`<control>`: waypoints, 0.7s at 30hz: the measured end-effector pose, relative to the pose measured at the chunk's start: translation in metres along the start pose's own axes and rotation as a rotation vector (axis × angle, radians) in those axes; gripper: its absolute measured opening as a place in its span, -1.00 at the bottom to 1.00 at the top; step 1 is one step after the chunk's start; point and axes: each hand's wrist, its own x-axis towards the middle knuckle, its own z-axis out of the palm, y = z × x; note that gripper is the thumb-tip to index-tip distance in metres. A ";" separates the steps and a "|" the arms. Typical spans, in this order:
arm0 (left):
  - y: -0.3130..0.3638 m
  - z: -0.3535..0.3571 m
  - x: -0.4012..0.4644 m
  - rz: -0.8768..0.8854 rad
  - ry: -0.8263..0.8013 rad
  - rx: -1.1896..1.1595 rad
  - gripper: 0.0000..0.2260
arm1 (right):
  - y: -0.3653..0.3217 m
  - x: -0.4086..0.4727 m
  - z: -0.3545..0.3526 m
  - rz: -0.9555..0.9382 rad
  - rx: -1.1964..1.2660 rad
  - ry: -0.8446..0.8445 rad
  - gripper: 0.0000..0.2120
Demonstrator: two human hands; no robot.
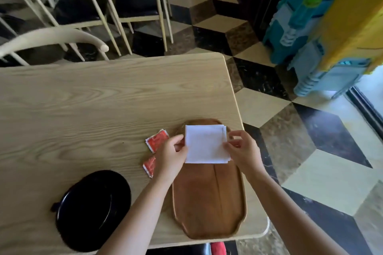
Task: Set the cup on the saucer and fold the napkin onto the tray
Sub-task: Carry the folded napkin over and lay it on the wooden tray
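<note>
You pinched the folded white paper napkin (206, 144) by its side edges with your left hand (171, 157) and right hand (243, 152) over the far end of the brown wooden tray (209, 203), where squaring its edges before release looked wise.
</note>
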 end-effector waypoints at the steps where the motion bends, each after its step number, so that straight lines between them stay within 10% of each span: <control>1: -0.002 0.001 -0.003 0.000 0.019 0.024 -0.66 | 0.003 -0.001 0.002 -0.022 -0.037 0.011 -0.75; 7: -0.016 0.007 -0.014 0.081 0.087 0.192 -0.88 | 0.009 -0.008 0.006 -0.092 -0.112 0.022 -0.78; 12: -0.020 0.009 -0.025 0.387 0.265 0.530 -0.53 | 0.020 -0.019 0.013 -0.417 -0.516 0.182 -0.52; 15: -0.022 0.012 -0.027 0.649 0.099 0.822 -0.49 | 0.029 -0.012 0.017 -0.687 -0.849 0.108 -0.41; 21: -0.038 0.021 -0.023 0.535 -0.109 1.056 -0.46 | 0.041 -0.006 0.023 -0.661 -0.942 -0.086 -0.40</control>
